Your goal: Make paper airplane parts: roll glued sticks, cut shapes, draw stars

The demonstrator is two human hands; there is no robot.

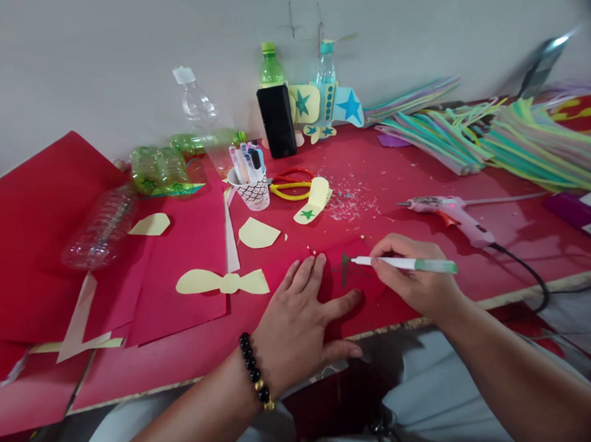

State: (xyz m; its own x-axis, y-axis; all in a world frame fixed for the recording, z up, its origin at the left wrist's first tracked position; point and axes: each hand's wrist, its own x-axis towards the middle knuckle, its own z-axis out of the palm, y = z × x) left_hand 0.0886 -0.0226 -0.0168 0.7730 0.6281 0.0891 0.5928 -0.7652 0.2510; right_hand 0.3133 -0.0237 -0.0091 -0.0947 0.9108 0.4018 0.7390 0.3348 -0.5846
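Observation:
My right hand (416,273) pinches a white marker (403,263) with a green end, its tip touching a piece of red paper (367,286) near the table's front edge. Beside the tip is a dark green mark (345,269). My left hand (306,314) lies spread on the same paper, palm down, holding nothing. Left of it rests a pale yellow bow-shaped cutout (229,283). Beyond it are a rounded yellow piece (259,233) and a curved yellow strip (313,202) bearing a green star.
A paper cup (251,192) of markers stands by scissors (293,185). A glue gun (448,215) with a cord lies at right, before pipe cleaners (435,139). Behind are a phone (276,122) and a decorated bottle (325,79). Clear bottles (100,229) and red sheets (177,255) lie left.

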